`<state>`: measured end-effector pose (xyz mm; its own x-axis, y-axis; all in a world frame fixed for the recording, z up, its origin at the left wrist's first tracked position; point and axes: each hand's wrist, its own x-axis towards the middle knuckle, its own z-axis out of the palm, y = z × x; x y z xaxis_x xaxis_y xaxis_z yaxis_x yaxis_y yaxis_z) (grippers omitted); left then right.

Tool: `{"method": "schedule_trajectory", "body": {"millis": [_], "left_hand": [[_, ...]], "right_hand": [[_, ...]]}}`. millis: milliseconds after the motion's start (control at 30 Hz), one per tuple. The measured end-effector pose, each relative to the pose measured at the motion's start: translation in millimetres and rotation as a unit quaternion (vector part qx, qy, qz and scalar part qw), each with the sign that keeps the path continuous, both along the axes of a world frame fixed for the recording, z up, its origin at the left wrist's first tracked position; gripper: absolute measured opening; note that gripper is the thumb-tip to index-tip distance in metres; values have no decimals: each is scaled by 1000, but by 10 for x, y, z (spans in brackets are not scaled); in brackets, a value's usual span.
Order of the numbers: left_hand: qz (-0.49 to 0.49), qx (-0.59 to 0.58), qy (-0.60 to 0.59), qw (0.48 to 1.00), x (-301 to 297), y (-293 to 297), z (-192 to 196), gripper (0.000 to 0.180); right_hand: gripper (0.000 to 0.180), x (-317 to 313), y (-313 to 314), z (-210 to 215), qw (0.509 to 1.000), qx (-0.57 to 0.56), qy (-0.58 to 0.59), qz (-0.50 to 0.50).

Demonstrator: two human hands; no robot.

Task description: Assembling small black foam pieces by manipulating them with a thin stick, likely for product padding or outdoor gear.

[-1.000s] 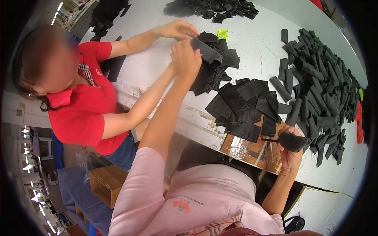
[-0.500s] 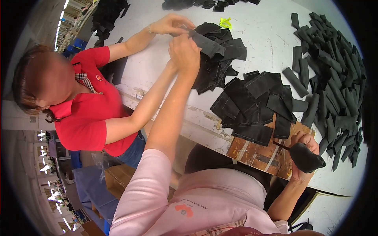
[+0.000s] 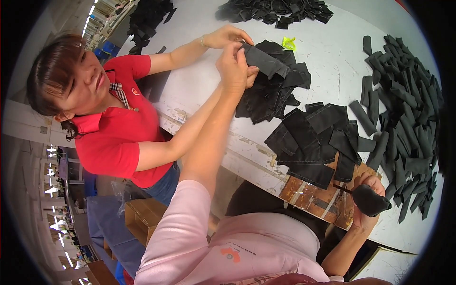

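Our L hand [image 3: 233, 70] grips a black strip [image 3: 264, 61] at its near-left end, long axis running right over the pile [image 3: 270, 95] on the desk [image 3: 332, 61], w/ R hand [image 3: 368, 199] well apart, near-right, clamped on a black tool [image 3: 369, 199].

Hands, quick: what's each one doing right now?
Left hand: closed on a folded black fabric piece above the white table.
Right hand: closed around a dark rounded fabric-covered object.

A co-worker in a red shirt [image 3: 114, 137] sits beside the white table [image 3: 332, 61]; a yellow scrap [image 3: 288, 43] lies there (small, crumpled).
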<state>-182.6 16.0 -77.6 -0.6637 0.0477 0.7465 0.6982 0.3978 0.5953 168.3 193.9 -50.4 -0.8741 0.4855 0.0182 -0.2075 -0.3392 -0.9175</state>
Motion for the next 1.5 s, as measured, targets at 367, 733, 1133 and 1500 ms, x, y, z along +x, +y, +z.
{"method": "schedule_trajectory", "body": {"millis": [367, 733, 1133, 1500], "left_hand": [[12, 12, 43, 999, 8, 32, -36, 4], [27, 7, 39, 999, -39, 37, -107, 8], [46, -76, 8, 996, 128, -33, 16, 14], [-158, -1, -132, 979, 1324, 188, 238, 12]], "right_hand": [[29, -4, 8, 10, 1000, 3, -4, -1], [27, -34, -11, 35, 1000, 2, -3, -5], [37, -21, -36, 118, 999, 7, -37, -9], [17, 18, -10, 96, 996, -65, -63, 3]]}}
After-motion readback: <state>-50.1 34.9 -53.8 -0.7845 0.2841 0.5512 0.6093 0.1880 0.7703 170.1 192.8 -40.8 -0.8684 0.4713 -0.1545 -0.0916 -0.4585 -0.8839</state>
